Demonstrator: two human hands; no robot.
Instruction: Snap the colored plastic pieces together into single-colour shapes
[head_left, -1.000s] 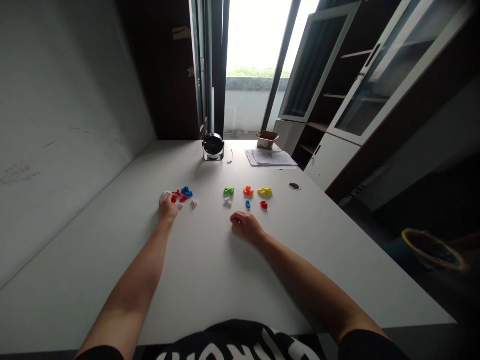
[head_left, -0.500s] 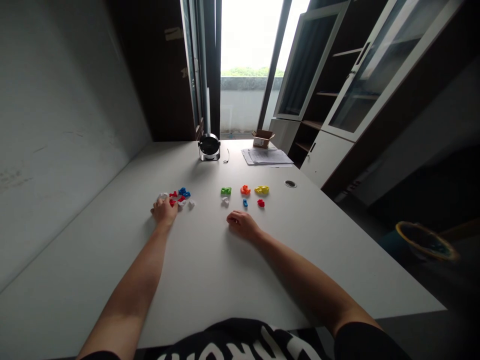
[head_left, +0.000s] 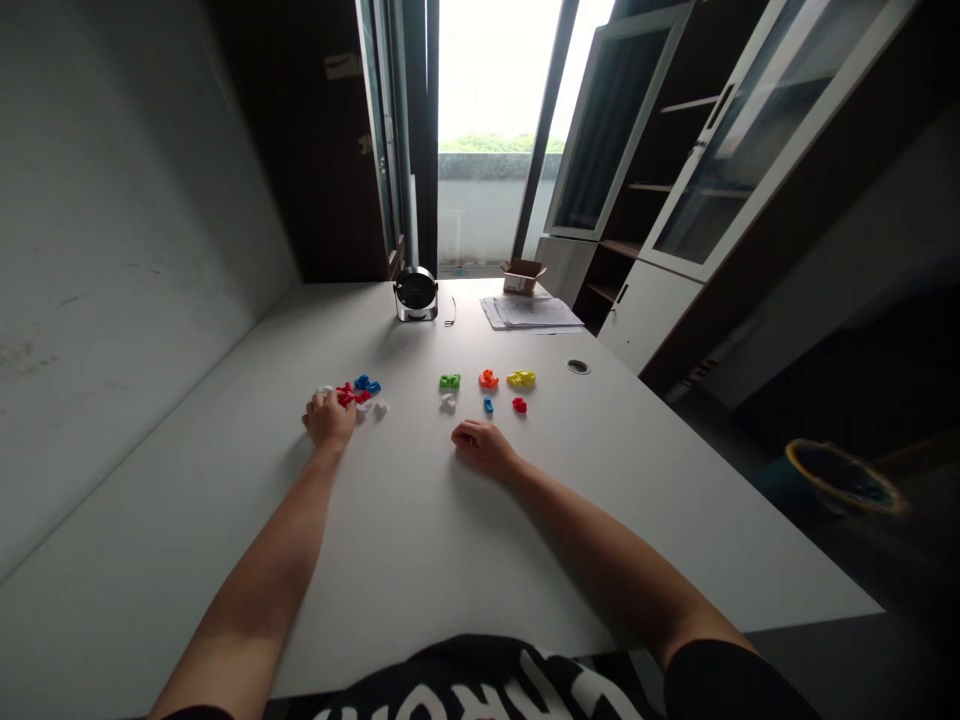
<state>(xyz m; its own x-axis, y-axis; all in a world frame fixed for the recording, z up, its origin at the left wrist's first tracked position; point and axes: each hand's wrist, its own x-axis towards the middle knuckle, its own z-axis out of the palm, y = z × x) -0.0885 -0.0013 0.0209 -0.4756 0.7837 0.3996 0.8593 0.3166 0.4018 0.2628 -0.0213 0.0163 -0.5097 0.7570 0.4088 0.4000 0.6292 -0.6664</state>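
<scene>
1. At a white table (head_left: pixel 420 570), a person's left hand (head_left: pixel 328 420) reaches into a cluster of small plastic pieces, fingers bent over its near left edge; whether they grip anything cannot be told.
2. Red pieces (head_left: pixel 363 397) lie right at that hand's fingertips, with blue pieces (head_left: pixel 367 383) just beyond and white pieces (head_left: pixel 381 410) on the cluster's near right side.
3. The right hand (head_left: pixel 482 447) rests on the tabletop, fingers loosely curled inward; the view does not reveal whether anything is inside.
4. Beyond the right hand, six pieces sit apart in two rows: a green piece (head_left: pixel 450 381), an orange piece (head_left: pixel 488 379) and a yellow piece (head_left: pixel 521 379) in the farther one; a lone white piece (head_left: pixel 448 402), a small blue piece (head_left: pixel 488 405) and a single red piece (head_left: pixel 520 405) in the nearer.
5. Toward the window, a round black device (head_left: pixel 416 291) in a silver frame stands left of papers (head_left: pixel 532 313) and an open cardboard box (head_left: pixel 523 277).
</scene>
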